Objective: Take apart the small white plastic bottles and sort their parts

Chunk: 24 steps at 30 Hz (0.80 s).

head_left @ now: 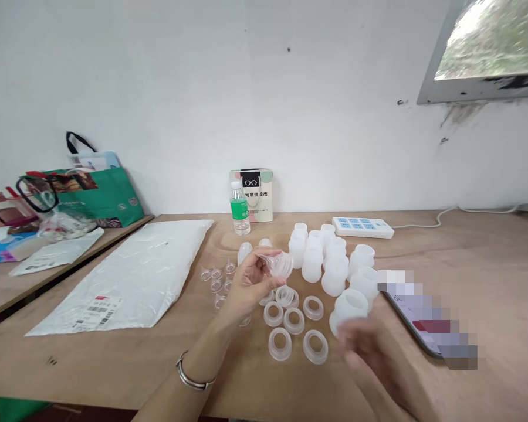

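Observation:
My left hand (250, 281) pinches a clear, dome-like plastic piece with a ridged rim (281, 265) between thumb and fingers, held above the table. Motion smears my right hand (372, 357), which is close to the nearest of several milky white plastic bottles (349, 305); whether it touches that bottle I cannot tell. Below the held piece lie several translucent plastic rings (294, 321). Small clear plastic pieces with thin upright tips (216, 285) are grouped left of my left hand, which partly hides them. Behind that hand a frosted rounded piece (244, 252) shows.
A phone (422, 322) lies right of the bottles, and a white power strip (363, 227) sits behind them. A water bottle (240, 211) and a paper bag (261, 199) stand by the wall. On the left are a white mailing bag (136, 275) and a green bag (110, 196).

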Motion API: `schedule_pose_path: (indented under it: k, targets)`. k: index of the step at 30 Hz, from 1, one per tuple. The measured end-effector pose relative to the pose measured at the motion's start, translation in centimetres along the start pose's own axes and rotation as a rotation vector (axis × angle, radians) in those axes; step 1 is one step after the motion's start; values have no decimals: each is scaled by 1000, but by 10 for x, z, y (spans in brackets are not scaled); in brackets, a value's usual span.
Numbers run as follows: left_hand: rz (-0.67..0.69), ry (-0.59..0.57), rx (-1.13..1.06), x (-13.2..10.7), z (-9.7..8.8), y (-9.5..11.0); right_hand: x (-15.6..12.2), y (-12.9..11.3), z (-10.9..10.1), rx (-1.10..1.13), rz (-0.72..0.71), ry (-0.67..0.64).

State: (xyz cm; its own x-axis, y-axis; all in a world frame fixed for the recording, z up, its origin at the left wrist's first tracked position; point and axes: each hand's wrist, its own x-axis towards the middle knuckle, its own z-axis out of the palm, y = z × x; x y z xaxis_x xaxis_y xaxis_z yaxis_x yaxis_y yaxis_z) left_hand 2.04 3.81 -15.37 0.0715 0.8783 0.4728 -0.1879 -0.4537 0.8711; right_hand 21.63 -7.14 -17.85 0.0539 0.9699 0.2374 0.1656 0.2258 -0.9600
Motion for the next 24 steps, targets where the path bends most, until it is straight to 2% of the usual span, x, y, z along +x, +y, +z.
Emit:
schedule_pose_path:
  k: [4,5,7,11,14,16,19,21,24]
  targets:
    - [-7,-176,43,2,-6,4,54,-20,47,401,221,-244]
    - [-22,-205,61,3,-8,5,67,-22,56,479,244,-299]
    - [-35,-201,105,6,-11,6,84,-23,68,586,241,-325]
    - [-34,-11,176,7,-8,1,95,-16,78,588,170,-268]
    - [-105,118,129,9,-7,-5,95,-5,80,493,98,-227]
    - [-129,217,47,15,-15,-8,93,4,81,435,45,-165]
    - [-74,380,-28,26,-36,-8,89,17,80,423,22,-56]
    - [-46,423,-37,30,-45,-8,88,22,80,464,35,-27]
    - [-80,364,-25,28,-41,-7,90,24,85,510,20,-55]
